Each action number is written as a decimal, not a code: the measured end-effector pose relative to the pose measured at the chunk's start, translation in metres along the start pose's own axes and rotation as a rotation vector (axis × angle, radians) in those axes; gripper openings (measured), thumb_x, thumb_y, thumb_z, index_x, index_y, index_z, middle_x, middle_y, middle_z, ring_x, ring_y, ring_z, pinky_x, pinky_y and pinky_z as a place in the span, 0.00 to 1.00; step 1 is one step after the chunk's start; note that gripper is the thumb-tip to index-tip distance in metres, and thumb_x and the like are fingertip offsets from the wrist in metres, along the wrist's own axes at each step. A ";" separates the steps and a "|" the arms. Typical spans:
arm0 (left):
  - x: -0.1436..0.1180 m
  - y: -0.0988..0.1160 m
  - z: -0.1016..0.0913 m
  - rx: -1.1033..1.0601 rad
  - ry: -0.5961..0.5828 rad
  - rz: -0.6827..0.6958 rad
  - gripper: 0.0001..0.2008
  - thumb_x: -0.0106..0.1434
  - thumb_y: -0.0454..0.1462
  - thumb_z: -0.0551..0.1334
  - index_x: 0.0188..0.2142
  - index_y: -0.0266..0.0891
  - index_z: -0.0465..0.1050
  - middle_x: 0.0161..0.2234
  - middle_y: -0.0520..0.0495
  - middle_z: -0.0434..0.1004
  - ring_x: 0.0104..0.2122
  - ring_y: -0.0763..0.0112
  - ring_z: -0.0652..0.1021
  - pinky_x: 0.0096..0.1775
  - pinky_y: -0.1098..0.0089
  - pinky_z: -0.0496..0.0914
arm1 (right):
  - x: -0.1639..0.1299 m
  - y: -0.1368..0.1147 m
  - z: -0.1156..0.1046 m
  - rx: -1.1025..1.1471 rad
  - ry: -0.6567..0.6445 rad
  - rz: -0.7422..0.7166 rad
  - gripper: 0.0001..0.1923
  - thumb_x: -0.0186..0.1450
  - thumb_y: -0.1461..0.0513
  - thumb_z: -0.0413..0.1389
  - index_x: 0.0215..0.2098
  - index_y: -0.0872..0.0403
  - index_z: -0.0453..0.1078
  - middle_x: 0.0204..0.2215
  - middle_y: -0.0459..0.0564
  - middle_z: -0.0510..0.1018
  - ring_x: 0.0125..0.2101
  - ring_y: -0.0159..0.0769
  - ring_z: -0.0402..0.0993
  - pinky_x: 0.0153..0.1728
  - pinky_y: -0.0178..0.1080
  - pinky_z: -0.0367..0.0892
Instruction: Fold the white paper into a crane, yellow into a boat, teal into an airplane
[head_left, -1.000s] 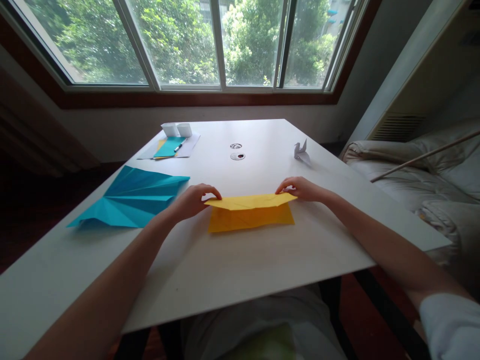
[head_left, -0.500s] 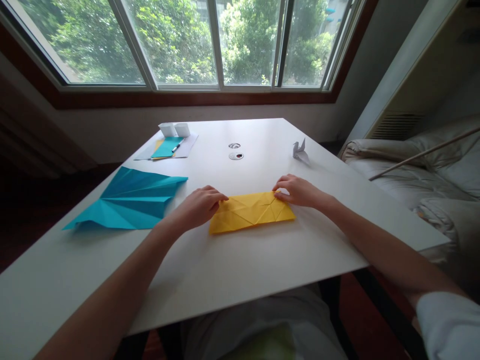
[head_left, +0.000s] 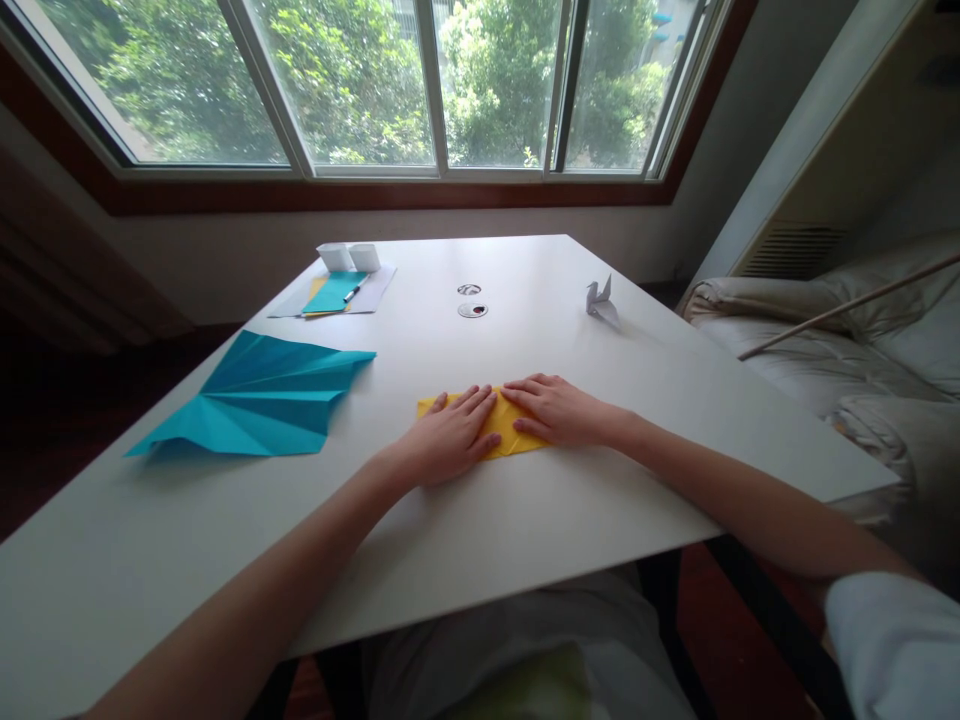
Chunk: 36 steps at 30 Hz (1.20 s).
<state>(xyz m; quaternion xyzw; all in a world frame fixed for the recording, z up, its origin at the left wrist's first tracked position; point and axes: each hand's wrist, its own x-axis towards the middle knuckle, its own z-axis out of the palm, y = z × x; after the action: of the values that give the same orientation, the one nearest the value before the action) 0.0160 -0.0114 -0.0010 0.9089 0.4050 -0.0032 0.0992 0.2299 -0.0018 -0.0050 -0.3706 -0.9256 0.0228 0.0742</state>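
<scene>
A folded yellow paper point(head_left: 501, 425) lies flat on the white table point(head_left: 525, 520), mostly covered by both hands. My left hand point(head_left: 450, 438) rests palm down on its left half, fingers spread and pointing away from me. My right hand point(head_left: 555, 410) lies flat on its right half, fingers pointing left, almost meeting the left hand's fingertips. Only the paper's far left corner and a strip between the hands show.
A large pleated teal paper point(head_left: 255, 395) lies to the left. At the far side sit two small white cups point(head_left: 349, 257), a teal sheet with a pen point(head_left: 334, 293), two round holes point(head_left: 472, 310) and a small white paper crane point(head_left: 600, 297). A sofa point(head_left: 825, 340) stands on the right.
The raised far flap of the yellow paper came down flat. Both hands then slid from its outer corners inward and now press flat on its middle.
</scene>
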 end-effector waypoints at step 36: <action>-0.035 -0.048 -0.043 0.033 -0.347 -0.294 0.42 0.56 0.55 0.53 0.64 0.38 0.41 0.64 0.42 0.37 0.63 0.56 0.43 0.58 0.59 0.49 | -0.033 0.040 -0.040 0.187 -0.236 0.120 0.52 0.44 0.42 0.60 0.62 0.49 0.50 0.61 0.53 0.55 0.58 0.53 0.48 0.55 0.50 0.51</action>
<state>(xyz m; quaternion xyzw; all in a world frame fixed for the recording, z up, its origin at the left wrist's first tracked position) -0.0461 0.0022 0.0360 0.8274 0.5100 -0.1804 0.1507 0.2867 0.0039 0.0269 -0.4115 -0.8978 0.1568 -0.0025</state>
